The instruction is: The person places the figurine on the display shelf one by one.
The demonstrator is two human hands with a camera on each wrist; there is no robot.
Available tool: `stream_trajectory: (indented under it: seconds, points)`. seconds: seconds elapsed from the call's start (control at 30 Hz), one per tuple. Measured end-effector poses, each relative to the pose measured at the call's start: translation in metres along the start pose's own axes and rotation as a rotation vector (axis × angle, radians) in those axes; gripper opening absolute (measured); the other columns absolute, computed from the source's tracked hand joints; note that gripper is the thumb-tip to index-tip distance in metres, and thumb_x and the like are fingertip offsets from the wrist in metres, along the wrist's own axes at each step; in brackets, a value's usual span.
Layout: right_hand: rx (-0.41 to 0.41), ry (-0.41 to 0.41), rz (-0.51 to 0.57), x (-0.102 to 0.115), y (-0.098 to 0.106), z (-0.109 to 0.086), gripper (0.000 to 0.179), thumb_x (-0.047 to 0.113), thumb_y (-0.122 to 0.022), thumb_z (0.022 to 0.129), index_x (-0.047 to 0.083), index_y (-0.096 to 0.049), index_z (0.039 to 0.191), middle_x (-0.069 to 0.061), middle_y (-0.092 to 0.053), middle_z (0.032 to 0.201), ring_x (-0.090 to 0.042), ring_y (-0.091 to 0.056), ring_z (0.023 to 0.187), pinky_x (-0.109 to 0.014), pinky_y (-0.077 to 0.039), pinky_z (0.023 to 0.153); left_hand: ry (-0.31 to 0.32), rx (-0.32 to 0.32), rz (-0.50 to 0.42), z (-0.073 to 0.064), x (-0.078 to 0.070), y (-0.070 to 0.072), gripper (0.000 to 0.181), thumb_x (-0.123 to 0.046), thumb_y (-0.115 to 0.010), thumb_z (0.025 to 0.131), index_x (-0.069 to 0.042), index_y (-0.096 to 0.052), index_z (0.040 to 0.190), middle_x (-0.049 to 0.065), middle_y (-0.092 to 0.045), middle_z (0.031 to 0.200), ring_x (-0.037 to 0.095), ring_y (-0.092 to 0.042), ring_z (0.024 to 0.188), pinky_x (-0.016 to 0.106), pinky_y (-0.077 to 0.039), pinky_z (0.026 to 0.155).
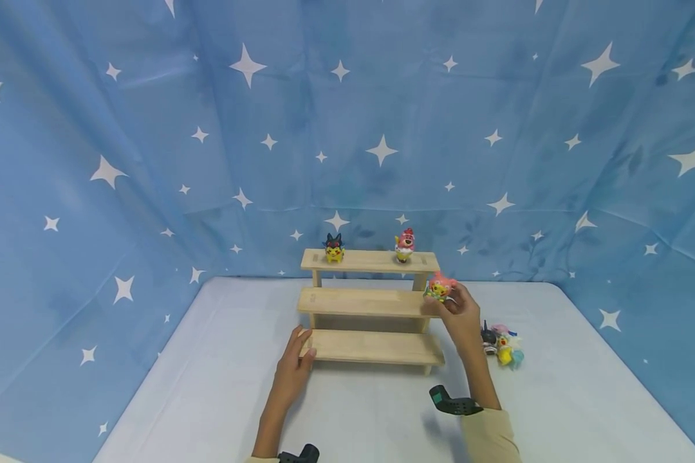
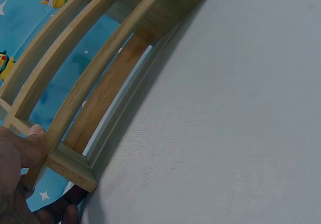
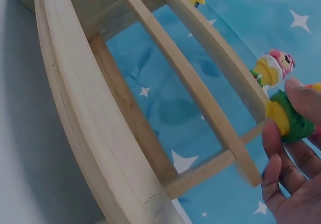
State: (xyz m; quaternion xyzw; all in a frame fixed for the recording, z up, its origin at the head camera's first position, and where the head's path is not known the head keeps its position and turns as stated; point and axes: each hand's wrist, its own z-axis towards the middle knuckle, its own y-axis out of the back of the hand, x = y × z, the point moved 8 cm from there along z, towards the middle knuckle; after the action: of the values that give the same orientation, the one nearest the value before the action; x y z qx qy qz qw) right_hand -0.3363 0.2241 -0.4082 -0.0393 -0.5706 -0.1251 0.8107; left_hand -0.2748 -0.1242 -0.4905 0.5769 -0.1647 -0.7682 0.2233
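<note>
A three-tier wooden display stand (image 1: pixel 370 347) stands on the white table. My left hand (image 1: pixel 291 373) grips the left end of its lowest tier; in the left wrist view the thumb lies on one side of the board and the fingers on the other. Between thumb and fingers, my right hand (image 1: pixel 462 314) pinches a small figurine (image 1: pixel 439 287) with a pink hood and yellow face, at the right end of the middle tier. Its green-and-yellow lower part (image 3: pixel 288 116) shows in the right wrist view, apart from the boards there.
On the top tier stand a yellow figurine with a dark, pointed hood (image 1: pixel 334 248) at the left and a pink-hooded figurine (image 1: pixel 405 245) at the right. Several more figurines (image 1: pixel 504 350) lie clustered right of the stand. A blue starry curtain (image 1: pixel 347 128) hangs behind.
</note>
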Motion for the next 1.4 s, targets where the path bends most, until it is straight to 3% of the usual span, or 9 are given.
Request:
stream_trajectory:
  seconds: [0.07,0.2,0.3,0.4,0.6,0.77,0.9,1.1,1.4]
  points:
    - [0.044,0.038,-0.023,0.004,-0.006,0.000,0.048,0.007,-0.075,0.086,0.000,-0.054,0.129,0.015,-0.065,0.099,0.000,-0.063,0.077,-0.015,-0.049,0.061,0.001,0.000,-0.001,0.000,0.001,0.000,0.046,-0.026,-0.051,0.102,-0.002,-0.047,0.141,0.026,-0.029,0.156,0.050,-0.030,0.141,0.067,-0.032,0.108]
    - [0.133,0.107,-0.076,0.012,-0.022,-0.001,0.050,0.006,-0.076,0.085,-0.001,-0.054,0.130,-0.006,-0.068,0.105,-0.001,-0.062,0.077,-0.016,-0.050,0.061,0.004,-0.004,0.003,0.000,0.002,0.000,0.046,-0.026,-0.051,0.102,-0.002,-0.047,0.141,0.026,-0.029,0.156,0.050,-0.030,0.141,0.066,-0.031,0.108]
    - [0.203,0.131,-0.106,0.023,-0.036,-0.005,0.050,0.003,-0.075,0.085,-0.003,-0.054,0.130,-0.021,-0.065,0.110,-0.001,-0.062,0.079,-0.016,-0.052,0.064,0.003,-0.005,0.002,0.000,0.001,0.000,0.046,-0.026,-0.051,0.102,-0.002,-0.047,0.141,0.026,-0.029,0.156,0.050,-0.030,0.141,0.066,-0.032,0.108]
    - [0.266,0.127,-0.125,0.039,-0.053,-0.011,0.049,-0.001,-0.074,0.084,-0.006,-0.053,0.128,-0.027,-0.063,0.112,-0.003,-0.062,0.080,-0.016,-0.052,0.066,0.009,-0.004,0.001,0.000,0.001,-0.001,0.046,-0.026,-0.051,0.102,-0.002,-0.047,0.141,0.026,-0.029,0.156,0.050,-0.030,0.141,0.065,-0.032,0.109]
    - [0.372,0.126,-0.160,0.056,-0.090,-0.020,0.048,0.001,-0.075,0.083,-0.007,-0.055,0.126,-0.025,-0.063,0.111,-0.018,-0.065,0.083,-0.020,-0.054,0.068,0.006,-0.005,0.013,-0.001,0.001,-0.001,0.046,-0.025,-0.051,0.102,-0.002,-0.047,0.141,0.026,-0.030,0.156,0.049,-0.031,0.141,0.064,-0.032,0.109]
    - [0.416,0.157,-0.130,0.038,-0.119,-0.018,0.051,0.005,-0.077,0.083,-0.003,-0.055,0.128,-0.023,-0.064,0.110,-0.027,-0.067,0.084,-0.023,-0.055,0.069,-0.007,-0.012,0.003,-0.001,0.000,0.000,0.045,-0.025,-0.052,0.102,-0.002,-0.047,0.141,0.027,-0.030,0.155,0.050,-0.031,0.140,0.065,-0.032,0.108]
    - [0.416,0.204,-0.123,0.029,-0.137,-0.016,0.050,0.008,-0.079,0.081,0.000,-0.057,0.126,-0.021,-0.066,0.107,-0.026,-0.068,0.081,-0.022,-0.055,0.067,-0.025,-0.020,0.010,0.000,-0.001,0.000,0.044,-0.024,-0.052,0.102,-0.002,-0.048,0.140,0.028,-0.031,0.154,0.050,-0.032,0.140,0.065,-0.033,0.108]
    - [0.384,0.285,-0.182,0.031,-0.153,-0.016,0.050,0.015,-0.084,0.077,0.005,-0.061,0.121,-0.014,-0.069,0.103,-0.024,-0.070,0.082,-0.027,-0.058,0.071,-0.046,-0.022,0.019,0.000,-0.002,-0.001,0.043,-0.021,-0.051,0.102,0.000,-0.048,0.140,0.029,-0.032,0.154,0.051,-0.035,0.138,0.062,-0.040,0.103]
    - [0.363,0.296,-0.204,0.026,-0.174,-0.010,0.048,0.012,-0.083,0.077,0.002,-0.062,0.119,-0.015,-0.071,0.101,-0.024,-0.071,0.082,-0.029,-0.059,0.072,-0.038,-0.017,0.002,0.000,-0.001,-0.001,0.043,-0.022,-0.051,0.102,0.000,-0.048,0.140,0.029,-0.030,0.154,0.052,-0.033,0.139,0.064,-0.038,0.105]
